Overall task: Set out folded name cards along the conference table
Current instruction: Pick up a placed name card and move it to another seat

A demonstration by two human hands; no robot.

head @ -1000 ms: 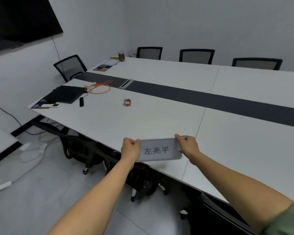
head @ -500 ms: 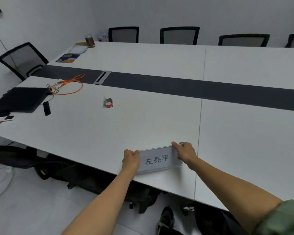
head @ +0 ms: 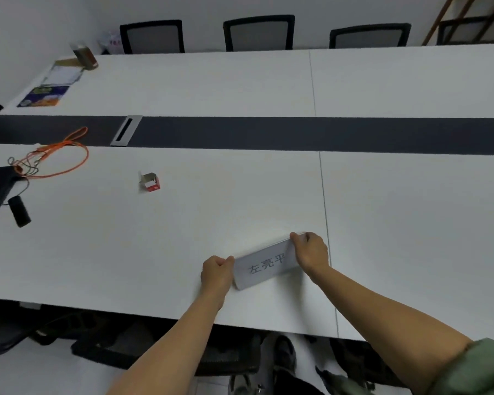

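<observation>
Single head-worn wide-angle view, looking forward and steeply down across a white table (head: 183, 238). Left hand (head: 216, 271) and right hand (head: 311, 252) close, low in centre; chairs (head: 258, 32) far beyond them.

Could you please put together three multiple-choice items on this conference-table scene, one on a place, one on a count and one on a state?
1. Where does the small red and white box lie?
A. On the dark centre strip
B. On the near white tabletop, left of the name card
C. On a chair

2. How many chair backs line the far side left of the wooden frame?
A. One
B. Three
C. Five

3. How is the name card held?
A. By both hands, one at each end
B. By the left hand alone
C. By no hand

Answers: 1 B, it sits on white tabletop short of the strip. 2 B, three dark backs show. 3 A, the left hand and right hand grip its ends.
</observation>
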